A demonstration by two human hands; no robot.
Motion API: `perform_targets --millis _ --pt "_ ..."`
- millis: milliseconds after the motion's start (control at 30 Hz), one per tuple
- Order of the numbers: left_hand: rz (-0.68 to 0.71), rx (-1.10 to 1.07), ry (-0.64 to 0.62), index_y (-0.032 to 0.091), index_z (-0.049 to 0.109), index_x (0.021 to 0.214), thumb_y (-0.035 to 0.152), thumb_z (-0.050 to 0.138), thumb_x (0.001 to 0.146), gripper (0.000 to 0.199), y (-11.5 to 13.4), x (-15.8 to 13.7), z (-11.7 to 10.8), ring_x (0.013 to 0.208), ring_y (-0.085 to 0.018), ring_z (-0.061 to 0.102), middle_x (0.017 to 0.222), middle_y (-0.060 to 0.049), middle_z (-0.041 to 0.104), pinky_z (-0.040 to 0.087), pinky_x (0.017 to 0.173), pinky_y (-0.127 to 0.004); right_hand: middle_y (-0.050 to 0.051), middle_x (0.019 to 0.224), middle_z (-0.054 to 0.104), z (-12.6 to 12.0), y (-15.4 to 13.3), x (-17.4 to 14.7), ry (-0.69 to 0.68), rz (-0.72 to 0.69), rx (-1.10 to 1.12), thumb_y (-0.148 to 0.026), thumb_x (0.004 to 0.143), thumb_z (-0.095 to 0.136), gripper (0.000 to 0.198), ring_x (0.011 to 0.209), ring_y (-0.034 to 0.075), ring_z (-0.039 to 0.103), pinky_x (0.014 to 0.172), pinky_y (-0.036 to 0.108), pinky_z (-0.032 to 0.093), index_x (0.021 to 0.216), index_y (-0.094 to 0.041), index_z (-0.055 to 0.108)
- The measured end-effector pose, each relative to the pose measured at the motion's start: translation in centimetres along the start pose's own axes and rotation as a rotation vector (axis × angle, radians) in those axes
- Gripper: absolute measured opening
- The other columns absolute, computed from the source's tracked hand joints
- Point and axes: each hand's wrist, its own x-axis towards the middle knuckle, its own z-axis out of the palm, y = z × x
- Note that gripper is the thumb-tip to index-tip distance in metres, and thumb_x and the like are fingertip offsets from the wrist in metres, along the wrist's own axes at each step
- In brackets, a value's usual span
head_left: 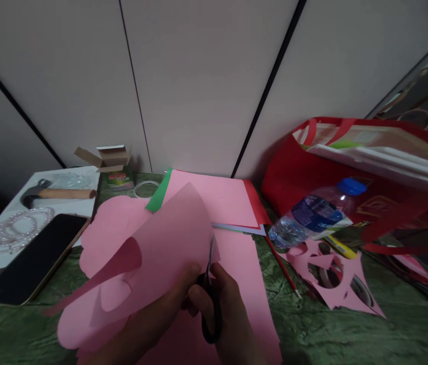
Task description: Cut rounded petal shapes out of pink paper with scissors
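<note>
My right hand is closed round the black handles of a pair of scissors. The blades point away from me and sit at the right edge of a curled sheet of pink paper. That sheet is pinched in my left hand, close beside the scissors; its fingertips are partly hidden. Under my hands lies a stack of pink paper. To the left, a pink paper shape with a scalloped edge rests beneath the raised sheet.
A phone, hammer, beaded loops and small open box lie left. Coloured sheets lie at the back. Right are a water bottle, red bag, red pencil and pink cut-out scrap.
</note>
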Motion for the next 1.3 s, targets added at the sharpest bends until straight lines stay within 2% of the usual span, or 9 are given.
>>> perform_targets --millis 167,233,400,500,733,933,1100,1200,1300 --pt "-0.095 -0.153 -0.014 0.024 0.063 0.046 0.064 0.051 0.059 0.044 2.1 -1.3 -0.1 0.069 -0.026 0.062 0.051 -0.002 0.064 0.047 0.078 -0.036 -0.004 0.056 0.054 -0.3 0.4 0.0 -0.009 -0.064 0.009 -0.038 0.062 0.074 0.034 0.052 0.012 0.049 0.049 0.023 0.039 0.079 -0.018 0.051" --pt "-0.083 -0.261 0.037 0.026 0.071 0.064 0.055 0.053 0.065 0.034 2.8 -1.9 -0.1 0.09 -0.027 0.063 0.074 -0.003 0.074 0.044 0.088 -0.035 -0.003 0.063 0.056 -0.4 0.4 -0.1 -0.01 -0.095 0.043 -0.034 0.061 0.075 0.039 0.057 0.015 0.053 0.053 0.026 0.042 0.088 -0.02 0.051" --pt "-0.105 -0.235 0.061 0.023 0.072 0.082 0.055 0.06 0.062 0.04 1.8 -1.4 -0.5 0.117 -0.032 0.049 0.106 -0.006 0.069 0.027 0.105 -0.042 0.002 0.073 0.061 -0.5 0.8 -0.2 -0.026 -0.139 0.043 -0.035 0.063 0.074 0.051 0.069 0.021 0.06 0.062 0.032 0.047 0.105 -0.022 0.047" --pt "-0.097 -0.238 0.117 0.021 0.071 0.086 0.057 0.063 0.058 0.046 0.8 -0.8 -0.8 0.119 -0.033 0.047 0.111 -0.009 0.067 0.028 0.105 -0.042 0.003 0.076 0.062 -0.5 1.2 -0.3 0.019 -0.163 0.055 -0.036 0.065 0.074 0.054 0.074 0.023 0.06 0.068 0.034 0.048 0.109 -0.02 0.046" --pt "-0.062 -0.236 0.229 0.02 0.07 0.083 0.063 0.065 0.053 0.053 0.6 -1.0 -0.6 0.115 -0.034 0.05 0.109 -0.013 0.067 0.029 0.104 -0.048 0.003 0.077 0.063 -0.3 0.9 -0.6 -0.019 -0.167 0.054 -0.036 0.068 0.071 0.046 0.07 0.02 0.059 0.068 0.033 0.047 0.104 -0.02 0.049" --pt "-0.109 -0.27 0.143 0.022 0.072 0.078 0.058 0.067 0.051 0.045 1.1 -1.1 -0.7 0.115 -0.034 0.05 0.104 -0.011 0.07 0.025 0.106 -0.047 -0.002 0.066 0.056 -0.3 1.1 -0.5 0.023 -0.175 0.056 -0.035 0.066 0.072 0.044 0.059 0.015 0.053 0.057 0.028 0.044 0.1 -0.019 0.05" --pt "-0.138 -0.22 0.16 0.025 0.07 0.076 0.058 0.064 0.054 0.04 1.8 -1.6 -0.7 0.118 -0.032 0.047 0.104 -0.007 0.07 0.026 0.106 -0.044 -0.004 0.061 0.052 -0.2 1.0 -0.4 0.012 -0.184 0.043 -0.035 0.066 0.072 0.041 0.054 0.013 0.048 0.052 0.025 0.041 0.097 -0.019 0.05" --pt "-0.068 -0.2 0.157 0.026 0.066 0.059 0.052 0.06 0.061 0.027 2.4 -2.2 -0.6 0.1 -0.031 0.06 0.08 -0.004 0.074 0.036 0.098 -0.043 -0.004 0.059 0.051 -0.1 1.1 -0.5 0.046 -0.196 0.005 -0.038 0.066 0.071 0.038 0.053 0.013 0.048 0.05 0.025 0.041 0.093 -0.019 0.051" --pt "-0.001 -0.149 0.076 0.028 0.053 0.038 0.052 0.052 0.068 0.039 3.1 -2.8 -0.6 0.073 -0.027 0.065 0.053 -0.002 0.067 0.045 0.087 -0.039 -0.005 0.057 0.05 -0.2 1.2 -0.5 0.061 -0.198 -0.017 -0.04 0.066 0.07 0.036 0.053 0.014 0.05 0.05 0.025 0.041 0.09 -0.02 0.052"
